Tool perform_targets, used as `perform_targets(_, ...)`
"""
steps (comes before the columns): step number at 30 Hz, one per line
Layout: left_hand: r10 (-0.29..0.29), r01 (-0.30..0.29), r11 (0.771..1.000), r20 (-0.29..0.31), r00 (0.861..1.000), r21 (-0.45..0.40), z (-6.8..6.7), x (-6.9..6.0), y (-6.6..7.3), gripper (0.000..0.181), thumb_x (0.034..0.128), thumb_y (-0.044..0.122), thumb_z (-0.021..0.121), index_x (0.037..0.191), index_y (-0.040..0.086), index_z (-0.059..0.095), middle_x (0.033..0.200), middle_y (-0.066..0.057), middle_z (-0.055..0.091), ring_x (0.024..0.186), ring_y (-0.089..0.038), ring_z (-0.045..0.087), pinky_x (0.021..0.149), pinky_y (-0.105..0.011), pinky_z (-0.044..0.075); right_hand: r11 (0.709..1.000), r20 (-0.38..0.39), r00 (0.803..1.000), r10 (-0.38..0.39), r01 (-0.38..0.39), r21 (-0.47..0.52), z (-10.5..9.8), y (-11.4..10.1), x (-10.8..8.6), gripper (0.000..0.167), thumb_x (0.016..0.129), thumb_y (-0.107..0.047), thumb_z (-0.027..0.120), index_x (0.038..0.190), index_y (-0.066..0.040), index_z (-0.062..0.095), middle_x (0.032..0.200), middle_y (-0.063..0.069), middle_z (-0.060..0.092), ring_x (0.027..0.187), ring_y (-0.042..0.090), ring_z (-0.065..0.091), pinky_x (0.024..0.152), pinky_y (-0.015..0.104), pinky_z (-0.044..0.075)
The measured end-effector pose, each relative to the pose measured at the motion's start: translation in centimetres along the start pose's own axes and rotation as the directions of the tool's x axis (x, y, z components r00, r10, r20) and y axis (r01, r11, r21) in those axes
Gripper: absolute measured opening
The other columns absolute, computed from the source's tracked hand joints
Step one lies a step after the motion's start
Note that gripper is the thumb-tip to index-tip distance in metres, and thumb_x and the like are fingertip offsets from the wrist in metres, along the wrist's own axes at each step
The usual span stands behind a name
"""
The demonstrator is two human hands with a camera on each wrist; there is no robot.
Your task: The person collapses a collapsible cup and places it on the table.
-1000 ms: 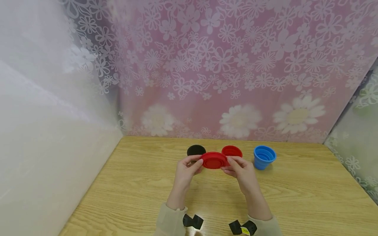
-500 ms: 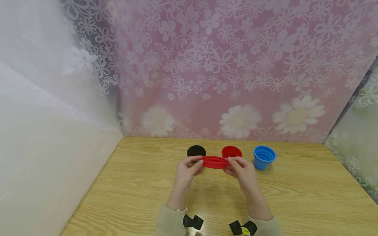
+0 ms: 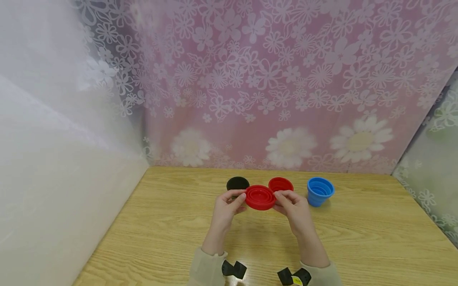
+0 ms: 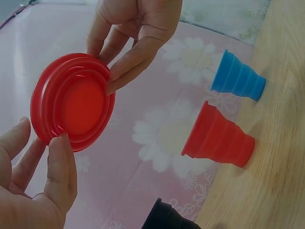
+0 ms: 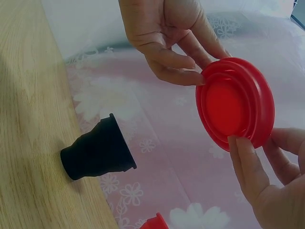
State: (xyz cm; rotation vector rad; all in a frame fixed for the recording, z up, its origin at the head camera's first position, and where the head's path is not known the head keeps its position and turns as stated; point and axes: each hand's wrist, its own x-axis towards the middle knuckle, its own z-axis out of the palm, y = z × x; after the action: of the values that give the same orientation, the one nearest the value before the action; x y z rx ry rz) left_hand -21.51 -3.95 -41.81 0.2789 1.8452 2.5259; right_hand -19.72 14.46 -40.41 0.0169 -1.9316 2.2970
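Observation:
Between both hands, a red collapsible cup [image 3: 260,197] is held up above the table, folded flat into a ringed disc. My left hand [image 3: 225,207] pinches its left edge between thumb and fingers. On the opposite edge, my right hand [image 3: 294,207] pinches it the same way. In the left wrist view the flattened red cup [image 4: 82,102] shows its concentric rings. Behind the hands stand a black cup [image 3: 237,183], a second red cup [image 3: 280,183] and a blue cup [image 3: 319,192], all upright and expanded. The hands partly cover the lower parts of the black and red ones.
The cups stand in a row toward the back of a wood-grain table [image 3: 161,222]. A pink flowered curtain [image 3: 229,99] hangs behind it. A whitish sheet [image 3: 71,159] closes the left side, and a flowered sheet [image 3: 443,159] the right.
The folded red cup has tilted in the fingers, from its underside showing, through nearly edge-on, to its ringed inner face turned up toward the head camera. Both hands stay almost in place.

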Motion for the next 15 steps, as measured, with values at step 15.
perform_targets(15, 0.018, -0.017, 1.000, 0.025, 1.000, -0.026, 0.03, -0.04, -0.17, 0.030, 0.0800, 0.005, 0.064, 0.098, -0.017, 0.054, 0.083, -0.006, 0.061, 0.067, -0.012, 0.061, 0.069, -0.035, 0.051, 1.000, -0.010, 1.000, 0.002, -0.002, 0.012, 0.18, 0.04, 0.13, 0.003, 0.082, 0.002, 0.059, 0.084, 0.003, 0.058, 0.088, 0.008, 0.056, 0.075, 0.016, 0.062, 0.069, 0.029, 0.051)
